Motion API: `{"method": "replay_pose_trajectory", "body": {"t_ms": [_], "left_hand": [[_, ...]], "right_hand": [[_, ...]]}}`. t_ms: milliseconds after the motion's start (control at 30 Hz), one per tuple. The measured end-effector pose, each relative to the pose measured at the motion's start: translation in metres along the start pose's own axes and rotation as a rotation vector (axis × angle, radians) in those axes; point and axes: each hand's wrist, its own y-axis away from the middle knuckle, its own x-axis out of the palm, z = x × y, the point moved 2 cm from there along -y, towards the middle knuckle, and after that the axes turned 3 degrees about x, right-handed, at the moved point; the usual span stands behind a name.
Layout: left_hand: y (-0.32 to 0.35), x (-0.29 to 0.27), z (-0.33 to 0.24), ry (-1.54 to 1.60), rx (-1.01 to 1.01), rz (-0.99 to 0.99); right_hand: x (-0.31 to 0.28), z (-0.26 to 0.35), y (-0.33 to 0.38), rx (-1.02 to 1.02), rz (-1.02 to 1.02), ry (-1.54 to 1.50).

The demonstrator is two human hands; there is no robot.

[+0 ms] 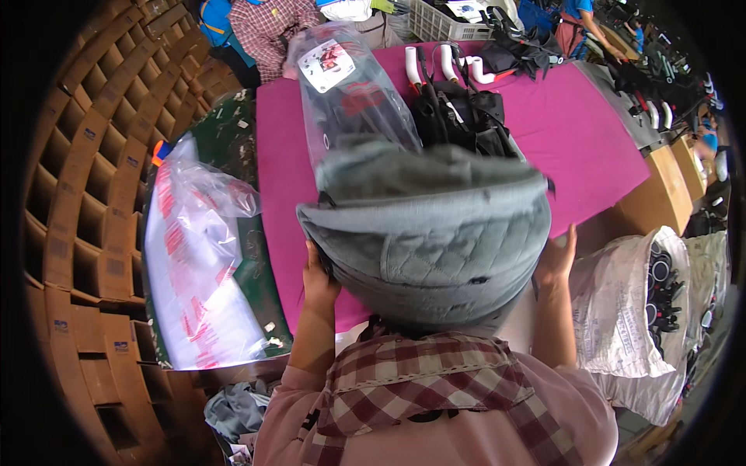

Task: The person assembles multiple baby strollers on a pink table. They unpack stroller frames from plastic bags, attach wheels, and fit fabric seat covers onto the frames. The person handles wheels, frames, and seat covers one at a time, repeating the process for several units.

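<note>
In front of my chest I hold up a grey quilted stroller canopy (435,256), domed and slightly blurred by motion. My left hand (317,273) is closed on its left edge, with part of the fingers hidden behind the cloth. At the opposite edge, my right hand (555,260) grips the side; one finger points up and the others are mostly hidden. Just beyond the canopy, a clear plastic bag (353,101) with a printed card and dark contents lies on the pink table cover (579,147). Beside it rests a folded black stroller frame (462,113) with white curved handles.
Stacked cardboard boxes (81,202) line the left. A green board (256,287) carries printed plastic bags (206,264). To the right stand a white woven sack (622,303) of black parts and a carton (657,186). A person in a checked shirt (268,31) works across the table.
</note>
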Motion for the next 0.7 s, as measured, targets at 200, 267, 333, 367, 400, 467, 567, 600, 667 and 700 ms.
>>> {"method": "replay_pose_trajectory", "body": {"t_ms": [200, 267, 333, 367, 400, 467, 567, 600, 667, 700], "left_hand": [[-0.008, 0.032, -0.013, -0.005, -0.132, -0.04], [-0.035, -0.002, -0.019, -0.221, 0.355, 0.356], [-0.046, -0.005, -0.039, -0.238, 0.295, 0.32], [-0.037, 0.001, -0.049, -0.136, 0.272, 0.403], [-0.029, 0.003, -0.054, -0.033, 0.247, 0.483], [-0.035, -0.055, -0.019, -0.08, 0.299, 0.289], [-0.02, -0.075, -0.001, -0.11, -0.09, 0.054], [0.009, -0.021, -0.018, -0.258, -0.013, -0.002], [0.004, 0.003, -0.04, -0.298, 0.251, 0.133], [-0.005, 0.01, -0.048, -0.352, 0.451, 0.202]], "right_hand": [[0.021, 0.008, 0.028, -0.399, 0.059, 0.577], [0.04, 0.005, 0.026, -0.433, 0.051, 0.596], [0.055, -0.002, 0.019, -0.47, 0.043, 0.604], [0.061, -0.006, 0.018, -0.493, 0.034, 0.608], [0.064, -0.012, 0.017, -0.514, 0.025, 0.611], [0.067, -0.046, 0.023, -0.605, -0.002, 0.438], [0.041, -0.071, 0.032, -0.566, -0.229, 0.52], [0.04, -0.064, 0.036, -0.587, -0.203, 0.524], [0.071, -0.051, 0.037, -0.566, 0.004, 0.454], [0.093, -0.044, 0.036, -0.503, 0.022, 0.371]]}}
